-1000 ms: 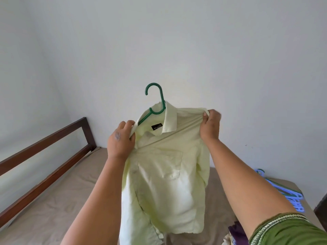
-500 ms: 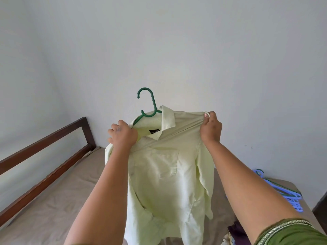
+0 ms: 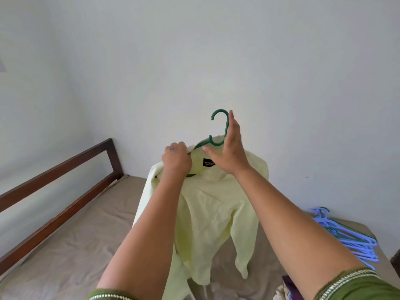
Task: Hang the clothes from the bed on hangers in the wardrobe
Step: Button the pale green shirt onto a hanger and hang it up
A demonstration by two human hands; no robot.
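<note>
Above the bed (image 3: pixel 71 252), you are holding up a pale yellow-green shirt (image 3: pixel 214 215) that is sitting on a green hanger (image 3: pixel 218 126). Your left hand (image 3: pixel 176 160) is curling its fingers around the shirt's left shoulder edge near the collar, pinching the cloth there, with a short run of the hanger's green arm showing just below the knuckles. Your right hand (image 3: pixel 230 151) is lying open, fingers straight and pointing upward, the palm side facing the hanger's neck and the thumb reaching across the inside of the collar beside the black label (image 3: pixel 208 162). Whether that right hand is actually touching the hook is hard to tell; its fingertips are sitting right beside the hook's stem, and it is not wrapped around anything. The hook is standing upright above the collar, against the plain white wall (image 3: pixel 216 61).

The shirt is hanging freely from the hanger, its body and sleeves drooping down toward the mattress without clearly resting on it. The bed is wearing a tan sheet, and a dark wooden bed frame (image 3: pixel 58 180) is running along its left side. At the far right edge of the bed, a heap of blue and green hangers (image 3: pixel 348 239) is lying well apart from the shirt. Low on the right, a bit of purple cloth (image 3: pixel 292 286) is peeking past your green sleeve (image 3: pixel 357 286).
</note>
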